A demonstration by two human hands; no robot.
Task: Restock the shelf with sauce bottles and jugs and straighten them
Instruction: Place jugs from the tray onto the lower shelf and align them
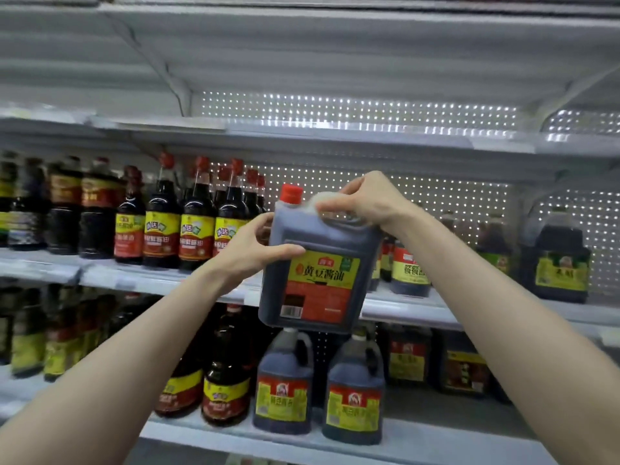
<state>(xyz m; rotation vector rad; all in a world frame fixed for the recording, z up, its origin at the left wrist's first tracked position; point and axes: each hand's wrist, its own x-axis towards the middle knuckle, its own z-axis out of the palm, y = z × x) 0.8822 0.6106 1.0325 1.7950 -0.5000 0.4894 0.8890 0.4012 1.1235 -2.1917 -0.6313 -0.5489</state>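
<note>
- A large square jug (318, 263) of dark sauce, red cap at its top left, is held up in the air in front of the middle shelf (161, 280), its yellow and red label facing the camera
- The right hand (365, 199) grips the jug from above, fingers curled over the handle at its top
- The left hand (255, 250) grasps the jug's left side, thumb lying across the front just above the label
- The jug's base hangs lower than the middle shelf's edge, above two smaller handled jugs (318, 380) that stand side by side on the lower shelf (268, 434)
- To the left on the middle shelf stands a row of tall red-capped bottles (188, 216)
- To the right on the same shelf, a dark jug (560, 260) stands well apart from the held one
- The upper shelf (335, 135) shows bare perforated backing behind it
</note>
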